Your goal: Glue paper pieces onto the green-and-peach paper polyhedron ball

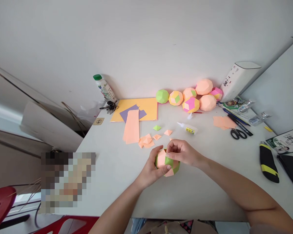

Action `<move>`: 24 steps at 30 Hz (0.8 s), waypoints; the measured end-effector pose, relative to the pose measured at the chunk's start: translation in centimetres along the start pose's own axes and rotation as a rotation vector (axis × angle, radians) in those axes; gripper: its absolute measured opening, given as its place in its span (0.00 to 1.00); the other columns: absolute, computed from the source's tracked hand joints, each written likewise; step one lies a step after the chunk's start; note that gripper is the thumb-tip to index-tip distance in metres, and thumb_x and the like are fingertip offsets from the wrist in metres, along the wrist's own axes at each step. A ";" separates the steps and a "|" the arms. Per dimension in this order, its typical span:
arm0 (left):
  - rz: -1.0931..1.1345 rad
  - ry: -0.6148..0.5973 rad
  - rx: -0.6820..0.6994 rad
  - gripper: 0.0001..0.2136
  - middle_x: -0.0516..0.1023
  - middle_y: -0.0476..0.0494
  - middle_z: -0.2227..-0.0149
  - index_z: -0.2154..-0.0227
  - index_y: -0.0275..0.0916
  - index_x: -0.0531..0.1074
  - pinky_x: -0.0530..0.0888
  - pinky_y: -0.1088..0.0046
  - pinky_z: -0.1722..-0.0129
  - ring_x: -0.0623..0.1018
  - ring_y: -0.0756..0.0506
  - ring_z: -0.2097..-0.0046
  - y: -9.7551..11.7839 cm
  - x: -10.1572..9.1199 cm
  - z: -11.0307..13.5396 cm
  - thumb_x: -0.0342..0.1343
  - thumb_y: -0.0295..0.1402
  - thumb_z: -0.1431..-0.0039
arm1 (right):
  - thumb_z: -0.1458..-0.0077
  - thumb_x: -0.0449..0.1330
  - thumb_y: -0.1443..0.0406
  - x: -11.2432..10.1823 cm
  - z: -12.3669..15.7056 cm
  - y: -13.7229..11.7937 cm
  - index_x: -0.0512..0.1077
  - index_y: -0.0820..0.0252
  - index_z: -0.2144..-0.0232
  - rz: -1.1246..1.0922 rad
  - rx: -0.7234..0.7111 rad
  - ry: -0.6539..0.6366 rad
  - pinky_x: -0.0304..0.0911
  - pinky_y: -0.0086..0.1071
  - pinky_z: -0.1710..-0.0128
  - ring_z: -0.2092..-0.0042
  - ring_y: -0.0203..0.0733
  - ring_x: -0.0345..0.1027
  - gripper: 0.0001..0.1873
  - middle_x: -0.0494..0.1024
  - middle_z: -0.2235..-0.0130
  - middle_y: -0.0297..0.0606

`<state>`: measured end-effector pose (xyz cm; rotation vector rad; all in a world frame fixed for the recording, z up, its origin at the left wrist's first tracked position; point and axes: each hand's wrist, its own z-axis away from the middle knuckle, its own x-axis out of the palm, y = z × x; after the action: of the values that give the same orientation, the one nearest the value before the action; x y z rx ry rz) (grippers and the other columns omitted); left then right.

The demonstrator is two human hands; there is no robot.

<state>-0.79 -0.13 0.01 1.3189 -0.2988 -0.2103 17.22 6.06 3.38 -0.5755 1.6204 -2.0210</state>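
A faceted paper ball (169, 162) of peach and green pieces is held just above the white table. My left hand (153, 165) wraps round its left side, with the thumb across the front. At the ball's upper right, my right hand (182, 152) pinches with thumb and index finger at its edge; whether a small piece is between them is hidden. Just beyond my hands lie several folded peach paper pieces (146, 140) and one green folded piece (157, 127). A glue bottle (189, 128) with a yellow label rests on its side farther back.
Finished paper balls (190, 104) sit along the wall. Peach strips (132, 126) lie across purple and yellow sheets (146, 104). Scissors (238, 134), pens (240, 124) and a black-and-yellow cutter (269, 162) are at right. Keys (110, 107) and a green-capped bottle (104, 88) stand back left.
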 end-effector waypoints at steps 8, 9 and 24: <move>-0.312 0.120 0.262 0.32 0.54 0.38 0.39 0.42 0.48 0.54 0.62 0.49 0.41 0.59 0.34 0.38 -0.5 0.0 -0.1 0.62 0.39 0.48 | 0.53 0.67 0.59 0.1 0.0 0.4 0.68 0.61 0.71 -0.012 -0.025 -0.001 0.61 0.29 0.69 0.70 0.34 0.66 0.14 0.70 0.73 0.30; -0.337 0.127 0.291 0.32 0.54 0.38 0.40 0.42 0.49 0.54 0.61 0.48 0.41 0.58 0.34 0.38 -0.6 -0.1 -0.1 0.62 0.39 0.48 | 0.54 0.68 0.59 0.1 0.1 0.3 0.68 0.60 0.71 -0.009 -0.031 0.003 0.62 0.29 0.69 0.70 0.34 0.66 0.14 0.70 0.72 0.30; -0.348 0.129 0.357 0.25 0.56 0.37 0.42 0.43 0.47 0.54 0.63 0.50 0.42 0.61 0.36 0.39 -0.3 0.1 -0.2 0.55 0.34 0.42 | 0.52 0.65 0.63 0.6 0.4 0.2 0.69 0.60 0.70 0.153 -0.051 0.033 0.59 0.29 0.72 0.72 0.33 0.61 0.09 0.68 0.73 0.30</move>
<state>-0.65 -0.09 -0.32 1.7286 0.0084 -0.3751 17.01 5.32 3.29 -0.4240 1.6857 -1.8919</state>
